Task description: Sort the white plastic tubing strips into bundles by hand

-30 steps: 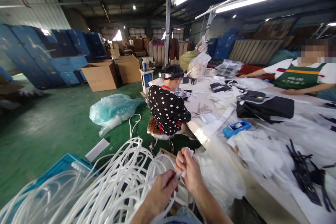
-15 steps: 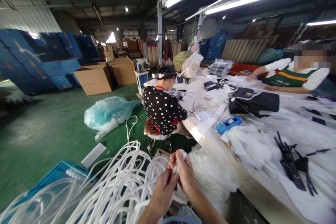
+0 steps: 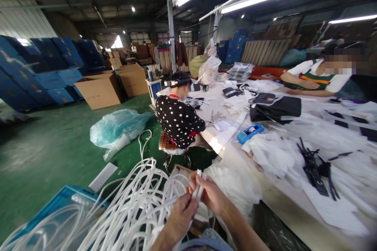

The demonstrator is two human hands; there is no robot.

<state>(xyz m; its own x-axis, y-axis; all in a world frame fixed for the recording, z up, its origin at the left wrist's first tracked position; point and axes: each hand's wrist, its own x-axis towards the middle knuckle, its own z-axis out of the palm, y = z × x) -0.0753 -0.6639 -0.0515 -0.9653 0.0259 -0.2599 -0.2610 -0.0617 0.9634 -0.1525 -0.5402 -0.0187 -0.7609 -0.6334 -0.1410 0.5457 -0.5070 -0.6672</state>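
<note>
Both hands meet low in the middle of the head view, around a white strip [image 3: 198,189] whose top end pokes up between the fingers. My left hand [image 3: 183,208] is closed round its lower part. My right hand [image 3: 209,191] pinches it higher up, thumb toward the tip. Whether the strip is a tube or a flat band I cannot tell. Left of the hands spreads a large tangled heap of white tubing [image 3: 129,204]. Crumpled white sheeting [image 3: 235,180] bulges just to the right.
A blue crate [image 3: 44,213] sits at lower left. Ahead, a person in a polka-dot top [image 3: 176,119] sits at the worktable [image 3: 218,141]. On it lie a blue tape dispenser [image 3: 249,133], a black bag [image 3: 275,110] and black straps [image 3: 313,172]. Another person [image 3: 315,78] leans on the far side.
My right fingers have shifted, and more of the white strip shows between my hands. The view has swung slightly right. The person across the table has drawn an outstretched arm in.
</note>
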